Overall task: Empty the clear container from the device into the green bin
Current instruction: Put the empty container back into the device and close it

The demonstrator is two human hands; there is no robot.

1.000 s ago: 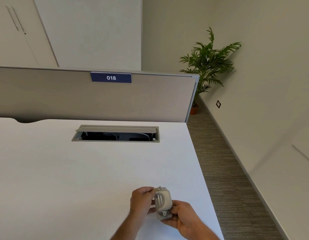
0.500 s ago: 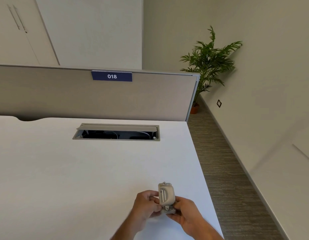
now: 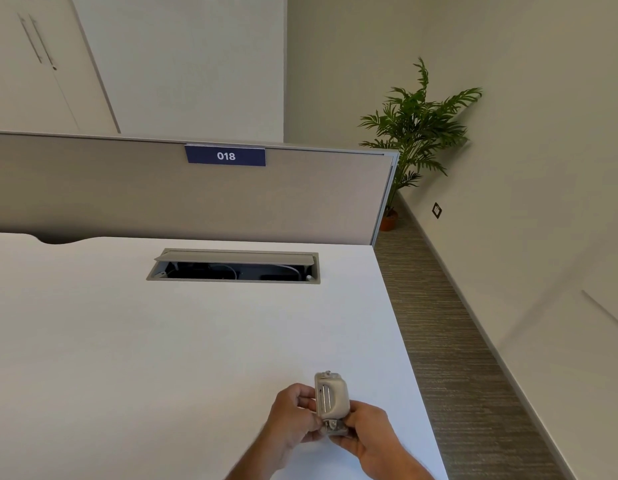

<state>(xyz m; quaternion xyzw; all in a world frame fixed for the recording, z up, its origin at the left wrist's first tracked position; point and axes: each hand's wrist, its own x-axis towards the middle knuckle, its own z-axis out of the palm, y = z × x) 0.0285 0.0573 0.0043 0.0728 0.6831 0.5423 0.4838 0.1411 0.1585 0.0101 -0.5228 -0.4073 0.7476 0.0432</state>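
A small beige device with two metal slots on its face stands upright above the white desk, near its front right corner. My left hand grips its left side with the fingers curled around the edge. My right hand holds its lower right end from below. Whether a clear container sits on the device cannot be told from here. No green bin is in view.
An open cable hatch is cut into the desk near the grey partition with a blue "018" label. The desk's right edge drops to a carpeted aisle. A potted plant stands in the far corner.
Both hands have tipped the device from a lower, tilted pose to a more upright one and shifted slightly on it. My view has dipped a little.
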